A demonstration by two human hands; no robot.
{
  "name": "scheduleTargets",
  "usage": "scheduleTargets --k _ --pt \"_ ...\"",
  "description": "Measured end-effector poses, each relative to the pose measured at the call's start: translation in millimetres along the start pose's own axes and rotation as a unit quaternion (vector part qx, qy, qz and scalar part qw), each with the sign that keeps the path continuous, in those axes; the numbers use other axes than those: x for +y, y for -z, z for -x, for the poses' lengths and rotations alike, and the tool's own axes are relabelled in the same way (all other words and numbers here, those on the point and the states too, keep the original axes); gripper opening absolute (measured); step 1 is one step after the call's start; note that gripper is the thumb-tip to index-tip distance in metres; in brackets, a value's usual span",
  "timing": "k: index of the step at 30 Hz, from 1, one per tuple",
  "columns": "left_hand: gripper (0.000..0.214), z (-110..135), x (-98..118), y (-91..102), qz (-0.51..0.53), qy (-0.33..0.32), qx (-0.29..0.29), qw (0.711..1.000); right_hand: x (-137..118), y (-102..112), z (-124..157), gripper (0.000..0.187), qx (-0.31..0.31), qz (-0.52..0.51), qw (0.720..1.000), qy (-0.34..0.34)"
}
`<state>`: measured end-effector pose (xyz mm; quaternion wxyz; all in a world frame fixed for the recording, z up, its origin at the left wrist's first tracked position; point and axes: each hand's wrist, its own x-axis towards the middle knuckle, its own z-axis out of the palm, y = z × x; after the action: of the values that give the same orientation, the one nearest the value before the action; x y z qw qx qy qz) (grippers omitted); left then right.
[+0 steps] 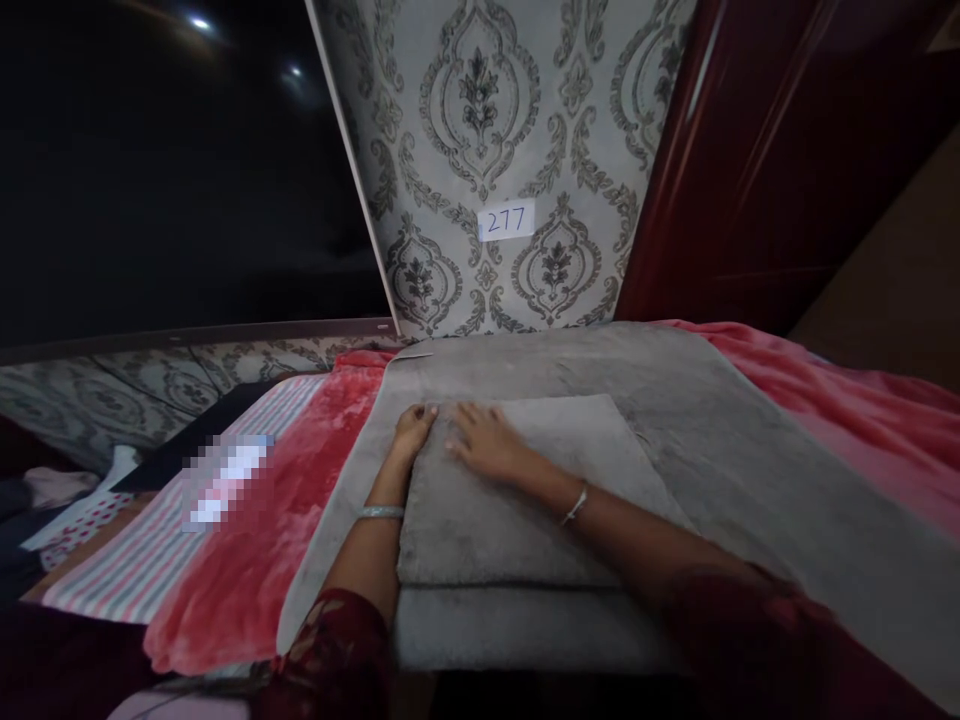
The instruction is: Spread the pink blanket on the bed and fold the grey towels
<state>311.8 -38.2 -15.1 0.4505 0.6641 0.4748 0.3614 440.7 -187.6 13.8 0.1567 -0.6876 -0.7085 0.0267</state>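
Observation:
A grey plush cloth (510,520), folded into a flat layered rectangle, lies in front of me on a larger spread of grey plush fabric (675,440). At the far left corner of the folded cloth, my left hand (413,432) has its fingers closed on the edge. My right hand (487,442) lies on top near the far edge, palm down with fingers spread, slightly blurred. The near side of the folded cloth shows a dark crease, with another grey layer below it.
Red plush fabric (277,510) and striped cloth (127,550) lie on the left, with more pinkish-red fabric (847,400) on the right. Behind stand a large dark screen (180,170), a patterned wall with a paper label (507,219) reading 277, and dark red glossy panels (750,150).

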Motion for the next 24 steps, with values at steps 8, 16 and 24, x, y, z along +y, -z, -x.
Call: scheduleTargets --k 8,16,24 --pt "0.012 -3.0 -2.5 -2.2 -0.036 0.008 0.038 0.999 30.8 -12.2 22.0 0.072 -0.008 0.031 0.997 -0.071" --pt "0.018 3.2 8.1 -5.4 -0.053 0.023 0.045 0.997 156.0 5.0 105.5 0.073 0.030 0.079 0.967 -0.240" --pt "0.041 20.7 28.7 0.2 -0.078 0.026 0.035 0.996 199.2 22.6 169.3 0.076 0.055 0.022 0.951 -0.303"
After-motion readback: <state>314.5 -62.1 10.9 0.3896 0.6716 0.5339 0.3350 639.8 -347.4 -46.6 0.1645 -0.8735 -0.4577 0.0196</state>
